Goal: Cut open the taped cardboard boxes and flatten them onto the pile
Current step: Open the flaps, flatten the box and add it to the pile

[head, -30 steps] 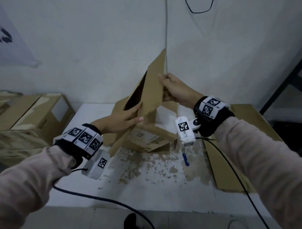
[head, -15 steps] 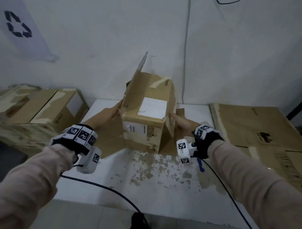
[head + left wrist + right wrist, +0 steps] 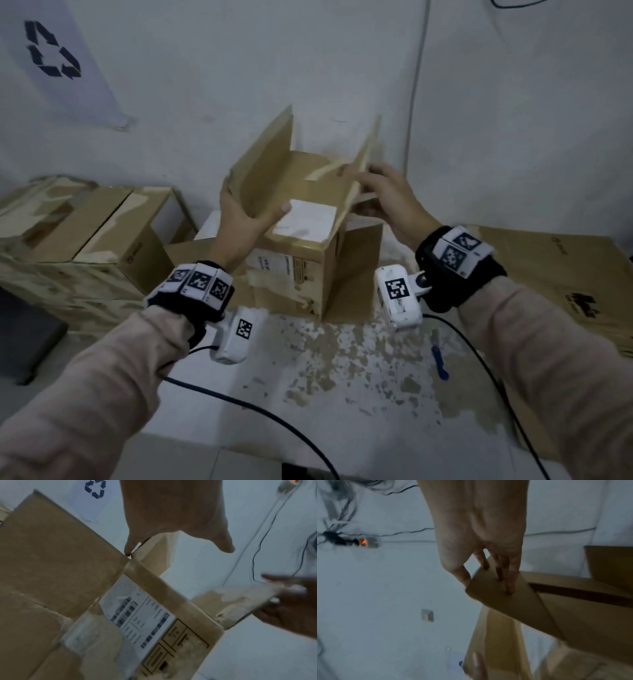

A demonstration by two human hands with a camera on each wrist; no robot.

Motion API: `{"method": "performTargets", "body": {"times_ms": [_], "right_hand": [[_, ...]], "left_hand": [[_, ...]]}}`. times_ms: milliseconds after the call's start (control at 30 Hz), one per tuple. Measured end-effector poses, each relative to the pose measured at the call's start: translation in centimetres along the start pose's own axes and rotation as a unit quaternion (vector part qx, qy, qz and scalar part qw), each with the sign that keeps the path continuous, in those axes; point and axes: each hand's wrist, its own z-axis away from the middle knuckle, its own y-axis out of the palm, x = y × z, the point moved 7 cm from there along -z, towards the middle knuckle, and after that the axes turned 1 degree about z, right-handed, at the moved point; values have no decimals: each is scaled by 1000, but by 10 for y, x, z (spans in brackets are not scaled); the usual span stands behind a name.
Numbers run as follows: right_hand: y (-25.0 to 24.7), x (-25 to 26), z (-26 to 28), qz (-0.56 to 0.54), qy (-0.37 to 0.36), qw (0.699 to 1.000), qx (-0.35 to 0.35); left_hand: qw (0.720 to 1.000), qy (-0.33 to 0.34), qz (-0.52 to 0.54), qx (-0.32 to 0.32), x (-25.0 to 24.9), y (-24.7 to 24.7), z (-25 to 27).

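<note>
— What have you got in front of you?

— I see the box (image 3: 298, 246) standing on the white table (image 3: 342, 394), near the wall, with its two long flaps up. My left hand (image 3: 243, 219) grips the left flap (image 3: 263, 164): thumb on the inside face, fingers behind it. My right hand (image 3: 390, 198) holds the right flap (image 3: 359, 171), fingers lying fairly straight along the outer side and the thumb against its edge, as the right wrist view shows.

— Anything crowding you?

— A stack of taped boxes (image 3: 85, 240) sits to the left, close by the table edge. Flattened cardboard (image 3: 555, 274) lies to the right, partly under my right forearm. A blue cutter (image 3: 440, 363) rests on the table beside my right wrist, apart from the box. Black cables (image 3: 260, 407) run from both wrist cameras across the near part of the table.

— And on the wall?

— A sheet with a recycling sign (image 3: 51, 51), upper left.
</note>
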Motion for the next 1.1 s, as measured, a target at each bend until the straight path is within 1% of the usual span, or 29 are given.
{"method": "performTargets", "body": {"times_ms": [67, 133, 200, 233, 267, 300, 367, 400, 433, 533, 567, 600, 667, 700, 733, 767, 833, 867, 900, 933, 967, 1033, 1067, 1100], "right_hand": [[27, 12, 3, 84, -20, 995, 40], [47, 11, 4, 161, -34, 984, 61], [58, 1, -2, 189, -17, 979, 78], [61, -3, -5, 178, -5, 981, 81], [60, -8, -10, 158, -1, 985, 69], [55, -12, -17, 136, -2, 990, 35], [37, -26, -31, 116, 2, 991, -69], [31, -37, -36, 112, 25, 989, -89], [31, -50, -41, 111, 58, 989, -77], [44, -91, -45, 82, 181, 979, 37], [46, -98, -42, 73, 200, 975, 58], [44, -98, -40, 88, 195, 975, 63], [34, -88, -39, 172, 144, 973, 49], [27, -83, -37, 210, 127, 968, 44], [21, -79, -32, 245, 120, 960, 57], [19, -76, -26, 278, 120, 948, 95], [22, -78, -4, 316, 141, 909, 233], [26, -82, 9, 310, 159, 888, 300], [31, -86, 21, 288, 174, 875, 348], [37, -89, 30, 264, 178, 871, 373], [46, -91, 37, 244, 169, 875, 382], [67, -91, 45, 221, 113, 895, 371], [75, -92, 46, 222, 84, 907, 347], [80, -91, 46, 241, 55, 920, 306]], "left_hand": [[999, 11, -51, 2, 2, 14, 1], [995, 20, -92, -24, 4, 20, 2], [993, 16, -104, -53, 9, 18, 2], [993, 13, -105, -59, 13, 16, 1], [992, 13, -106, -60, 17, 13, 1], [993, 15, -106, -56, 20, 10, 0], [992, 20, -115, -45, 25, 6, -2], [992, 23, -119, -41, 26, 5, -3], [992, 25, -120, -39, 27, 4, -3], [991, 31, -121, -43, 31, 1, -1], [991, 34, -123, -44, 32, -1, 0], [991, 37, -123, -44, 33, -2, 0], [991, 34, -120, -38, 33, -5, -1], [992, 27, -120, -32, 33, -6, -2], [992, 17, -119, -27, 35, -8, -5], [993, 5, -119, -23, 35, -9, -6], [992, -15, -125, -16, 36, -8, -8], [991, -20, -132, -10, 35, -5, -8], [990, -25, -140, -3, 34, -1, -8], [989, -27, -148, 1, 33, 4, -7], [987, -30, -155, 2, 32, 7, -7], [985, -34, -169, -1, 31, 10, -5], [984, -37, -175, 0, 33, 10, -5], [983, -42, -180, 6, 34, 9, -3]]}}
